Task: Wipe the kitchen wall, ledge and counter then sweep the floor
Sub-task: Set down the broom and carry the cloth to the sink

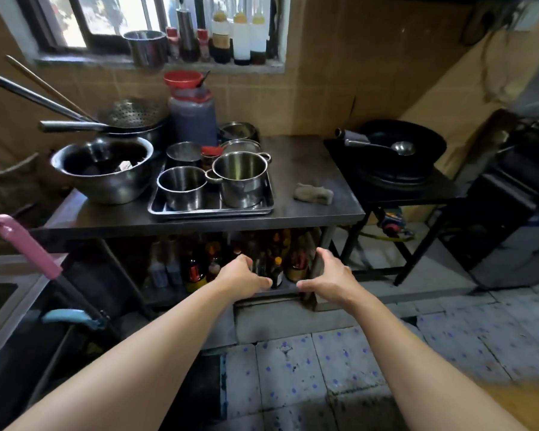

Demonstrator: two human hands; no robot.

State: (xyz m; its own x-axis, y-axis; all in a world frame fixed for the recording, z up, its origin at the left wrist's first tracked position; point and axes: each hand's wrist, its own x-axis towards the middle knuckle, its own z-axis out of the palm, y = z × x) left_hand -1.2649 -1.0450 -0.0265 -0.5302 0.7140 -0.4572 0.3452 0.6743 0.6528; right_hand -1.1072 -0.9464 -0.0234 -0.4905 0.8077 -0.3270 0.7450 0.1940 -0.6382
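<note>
The cloth (313, 193) sits crumpled on the steel counter (308, 169) near its right edge, nobody touching it. Both hands are down low in front of the lower shelf (280, 289), a bit apart from each other. Left hand (241, 276) has fingers loosely curved with the thumb out, right hand (330, 275) the same, and neither grips anything. They hover on either side of a dark bottle (277, 273) at the shelf's front edge; can't tell if they actually touch it.

Up top, a tray (212, 209) at the counter's front edge holds a two-handled pot (240, 178) and a smaller steel pot (182, 186), both look empty. A big mixing bowl (101, 169) at the left end has some dark stuff in it, too murky to name. The window ledge (156, 62) carries sauce bottles and a steel tin. A pink-handled broom (27, 244) leans at the left over the tiled floor (324, 368).
</note>
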